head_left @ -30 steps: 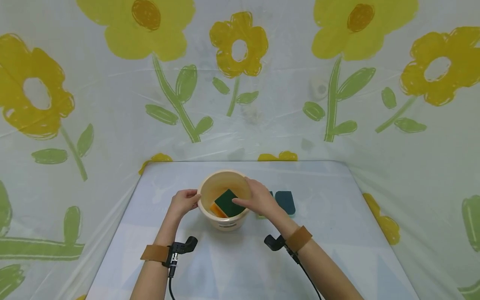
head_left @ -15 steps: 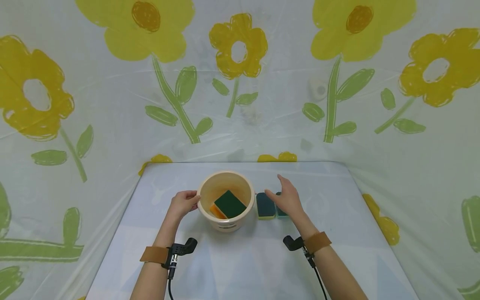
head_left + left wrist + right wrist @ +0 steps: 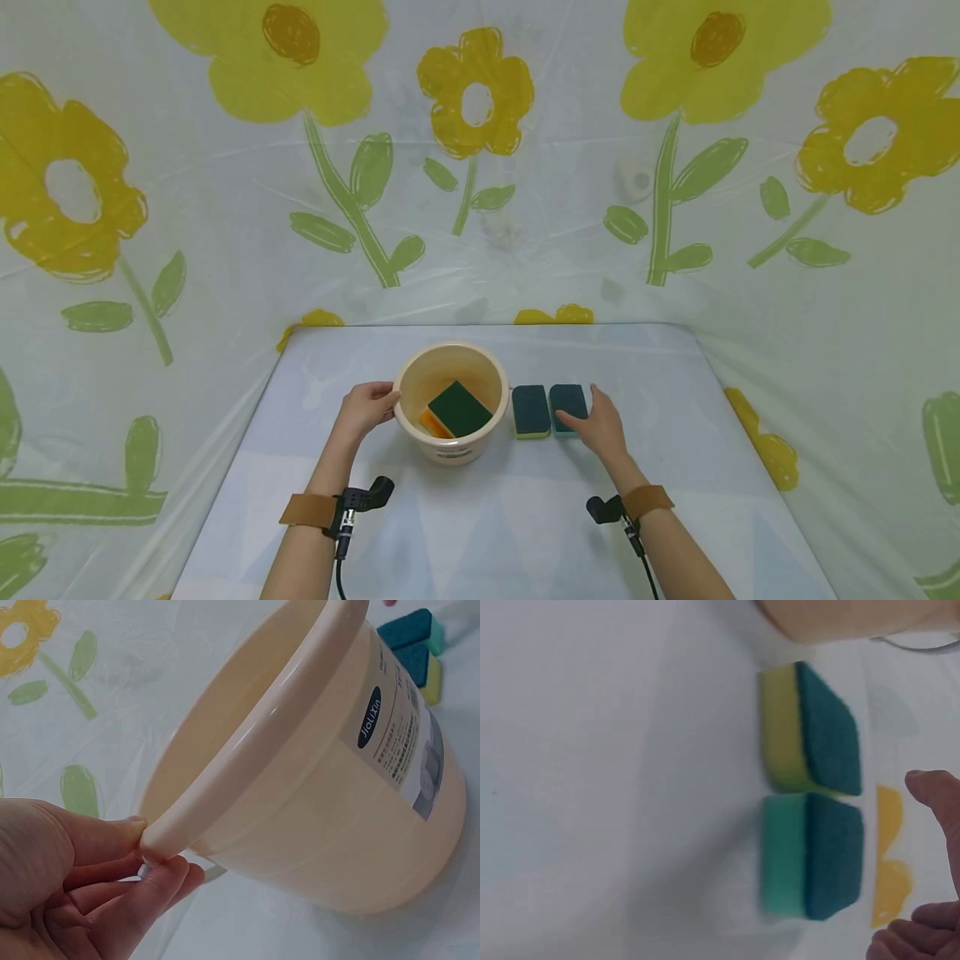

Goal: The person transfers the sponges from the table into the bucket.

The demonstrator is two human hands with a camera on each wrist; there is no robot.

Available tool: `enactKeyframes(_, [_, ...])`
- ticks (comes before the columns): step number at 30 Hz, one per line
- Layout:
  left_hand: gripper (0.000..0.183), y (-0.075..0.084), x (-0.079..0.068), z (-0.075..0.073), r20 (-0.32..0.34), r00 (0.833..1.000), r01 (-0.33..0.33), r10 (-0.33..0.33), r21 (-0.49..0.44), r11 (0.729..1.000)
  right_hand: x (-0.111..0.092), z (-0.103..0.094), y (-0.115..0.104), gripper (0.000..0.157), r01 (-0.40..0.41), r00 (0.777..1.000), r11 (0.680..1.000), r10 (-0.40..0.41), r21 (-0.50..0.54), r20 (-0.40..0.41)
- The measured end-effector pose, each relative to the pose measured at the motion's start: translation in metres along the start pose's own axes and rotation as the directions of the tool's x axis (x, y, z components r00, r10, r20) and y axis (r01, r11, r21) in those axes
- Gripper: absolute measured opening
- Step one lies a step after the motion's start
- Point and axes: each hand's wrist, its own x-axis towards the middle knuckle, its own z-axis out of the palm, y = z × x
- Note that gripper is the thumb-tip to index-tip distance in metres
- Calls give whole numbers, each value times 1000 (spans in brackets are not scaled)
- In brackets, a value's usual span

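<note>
A cream plastic bucket [image 3: 452, 450] stands on the table, and my left hand [image 3: 367, 406] pinches its rim at the left, thumb on top and fingers beneath in the left wrist view. Inside the bucket lie a sponge with a dark green scouring face [image 3: 459, 408] and an orange sponge [image 3: 435, 423] partly under it. Two more sponges sit to the right of the bucket: a yellow one [image 3: 781, 727] and a turquoise one [image 3: 784, 855], both with dark scouring tops. My right hand [image 3: 602, 423] hovers over the turquoise sponge with thumb and fingers spread apart, holding nothing.
The pale table [image 3: 480, 533] has its far edge against a hanging flowered sheet [image 3: 555, 250]. A thin handle [image 3: 922, 649] shows beside the bucket in the right wrist view. Cables run from both wrist cameras down the forearms.
My right hand has left the bucket's mouth and moved right to the turquoise sponge, uncovering the yellow one. My left hand and the bucket stay in place.
</note>
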Motion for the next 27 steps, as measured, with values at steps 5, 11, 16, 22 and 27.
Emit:
enactKeyframes(5, [39,0,0,0,0,1000,4,-4,-2,1000,-3,9,11,93,-16,1000,1000,16,8,-6])
enactKeyframes(11, [39,-1,1,0,-3,1000,11,-11,-2,1000,-2,20,19,94,-30,1000,1000,30,-6,1])
enactKeyframes(16, [39,-2,2,0,-2,1000,6,-6,-6,1000,-2,26,24,93,-41,999,999,41,-1,5])
enactKeyframes(22, [40,-2,1,0,1,1000,9,-9,-11,1000,-4,30,25,94,-45,999,999,45,12,-5])
enactKeyframes(27, [40,-2,2,1,-3,1000,13,-13,-5,1000,-4,32,25,91,-28,999,999,29,25,-19])
